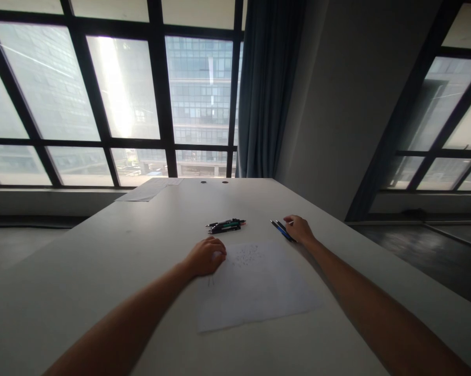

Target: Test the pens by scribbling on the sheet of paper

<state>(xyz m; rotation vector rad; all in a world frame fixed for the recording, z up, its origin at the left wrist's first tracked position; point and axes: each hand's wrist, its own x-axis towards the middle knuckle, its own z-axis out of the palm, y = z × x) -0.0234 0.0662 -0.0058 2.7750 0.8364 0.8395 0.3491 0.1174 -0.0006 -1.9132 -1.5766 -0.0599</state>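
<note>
A white sheet of paper [259,292] lies on the table, with many small dark marks on its upper part and a few short strokes near its left edge. My left hand [207,257] is at the paper's upper left edge, its fingers curled, with a bit of the sheet showing between thumb and forefinger. To the right, beyond the paper, my right hand [299,228] hovers over or touches a blue pen [283,231] and a dark pen [280,225] lying side by side. Its fingers reach leftward, slightly apart; the fingertips' contact with the pens is unclear.
Several dark pens [225,225] lie in a loose bundle beyond the paper. More papers [143,192] rest at the white table's [172,219] far left edge. Two dark round spots [225,182] mark the far end. A blue curtain [261,94] and large windows stand behind.
</note>
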